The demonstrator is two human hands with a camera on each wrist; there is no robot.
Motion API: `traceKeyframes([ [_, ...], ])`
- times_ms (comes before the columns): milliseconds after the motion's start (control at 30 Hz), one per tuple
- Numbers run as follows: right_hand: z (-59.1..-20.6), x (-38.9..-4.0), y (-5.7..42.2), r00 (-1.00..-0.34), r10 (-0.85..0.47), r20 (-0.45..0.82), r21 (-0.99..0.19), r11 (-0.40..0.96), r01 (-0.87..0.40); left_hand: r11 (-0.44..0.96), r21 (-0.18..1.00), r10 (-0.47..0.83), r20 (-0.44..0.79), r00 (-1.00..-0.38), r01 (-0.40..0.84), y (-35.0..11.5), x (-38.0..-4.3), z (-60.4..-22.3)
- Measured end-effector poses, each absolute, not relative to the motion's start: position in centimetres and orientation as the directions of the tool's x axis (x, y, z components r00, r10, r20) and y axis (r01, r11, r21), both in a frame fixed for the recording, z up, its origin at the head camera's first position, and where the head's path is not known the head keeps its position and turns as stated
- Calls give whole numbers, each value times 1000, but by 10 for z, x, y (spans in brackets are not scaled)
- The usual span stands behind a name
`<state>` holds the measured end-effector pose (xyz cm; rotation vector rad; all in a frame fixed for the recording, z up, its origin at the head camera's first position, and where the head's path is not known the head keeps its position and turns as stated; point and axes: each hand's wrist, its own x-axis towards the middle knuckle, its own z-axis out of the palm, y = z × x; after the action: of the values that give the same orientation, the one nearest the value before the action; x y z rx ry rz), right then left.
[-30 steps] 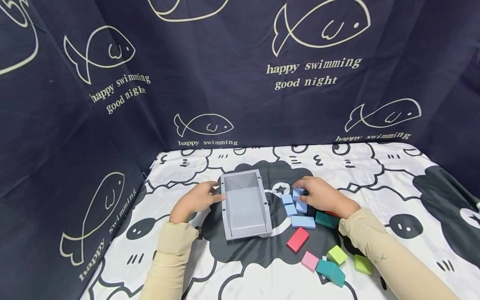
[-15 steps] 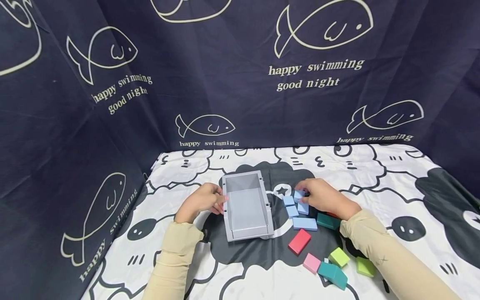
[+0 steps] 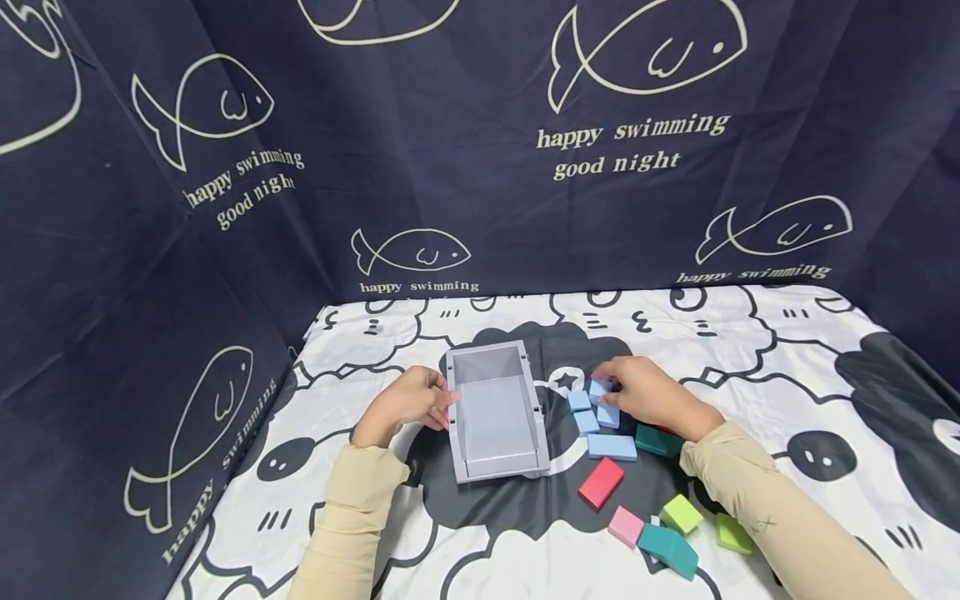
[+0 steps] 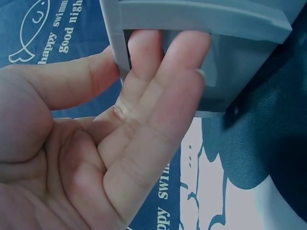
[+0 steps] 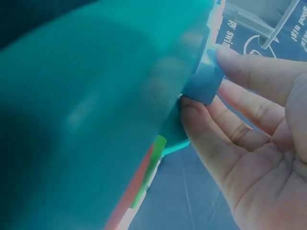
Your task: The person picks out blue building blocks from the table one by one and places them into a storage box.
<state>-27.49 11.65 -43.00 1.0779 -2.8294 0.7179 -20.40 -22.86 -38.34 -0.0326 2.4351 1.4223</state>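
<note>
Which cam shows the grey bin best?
Head view. The grey bin shows nearly whole there, inside and rim. Left wrist: only part of its outside, close up, partly behind the left hand. Right wrist: just a grey part, probably the bin's corner, top right.

The grey bin [image 3: 497, 417] looks smooth plastic, the red block [image 3: 601, 483] glossy, the navy backdrop [image 3: 465, 167] matt cloth.

grey bin [image 3: 495, 417] upright, pinched blue block [image 5: 205, 86]
</note>
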Motion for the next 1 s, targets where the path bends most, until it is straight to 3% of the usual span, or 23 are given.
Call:
traceKeyframes([
  [233, -431, -274, 118, -762, -612, 212, -416, 649, -637, 492, 851, 141, -284, -948, -182, -228, -205, -385],
  [567, -418, -270, 119, -821, -527, 218, -484, 673, -560, 474, 856, 142, -307, -941, -207, -231, -209, -387],
  [1000, -377, -242, 88, -813, -468, 347, -656, 499, -567, 489, 852, 163, -298, -941, -185, -232, -209, -386],
])
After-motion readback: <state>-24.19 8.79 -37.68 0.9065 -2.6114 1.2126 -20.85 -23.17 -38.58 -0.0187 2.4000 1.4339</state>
